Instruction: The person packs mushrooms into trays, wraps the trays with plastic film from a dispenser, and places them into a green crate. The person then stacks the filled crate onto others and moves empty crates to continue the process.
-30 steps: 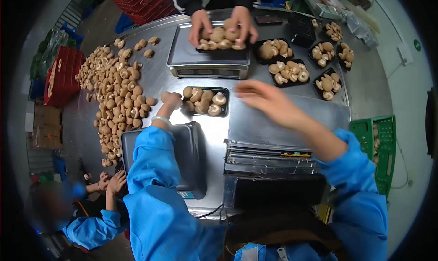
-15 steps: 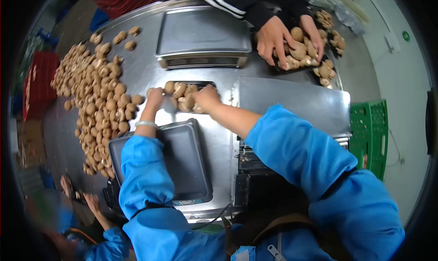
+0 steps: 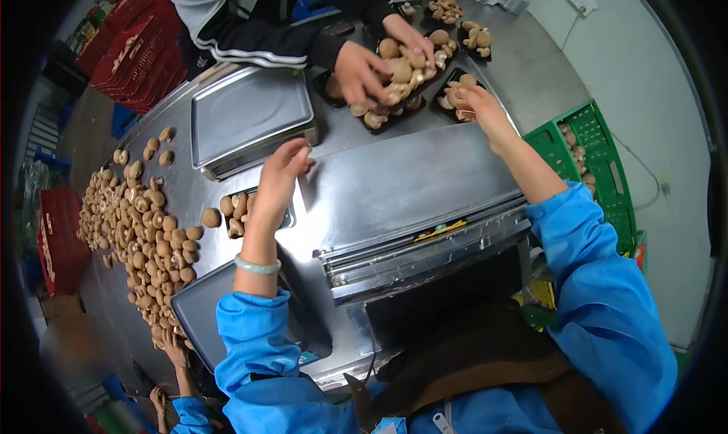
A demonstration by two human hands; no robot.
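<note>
My left hand [image 3: 280,175] is raised above the steel table, fingers loosely bent and apart, holding nothing. Below and left of it, partly hidden by my forearm, is a black tray of mushrooms [image 3: 237,210]. My right hand [image 3: 489,117] stretches to the far right side, its fingers closed on the near edge of a small black tray of mushrooms [image 3: 453,93]. Across the table, a co-worker's two hands [image 3: 362,74] handle mushrooms piled on another black tray [image 3: 398,119].
A large mushroom pile [image 3: 144,237] covers the table's left side. A steel scale [image 3: 250,119] stands at the back, and a grey tray [image 3: 205,313] lies by my left arm. A steel-topped machine [image 3: 409,184] is before me; green crates [image 3: 614,184] stand right. Another person's hand [image 3: 176,350] touches the pile.
Both my hands have left the mushroom tray near the middle. My right hand has moved to a tray at the far right; my left has lifted away. The view has turned rightward.
</note>
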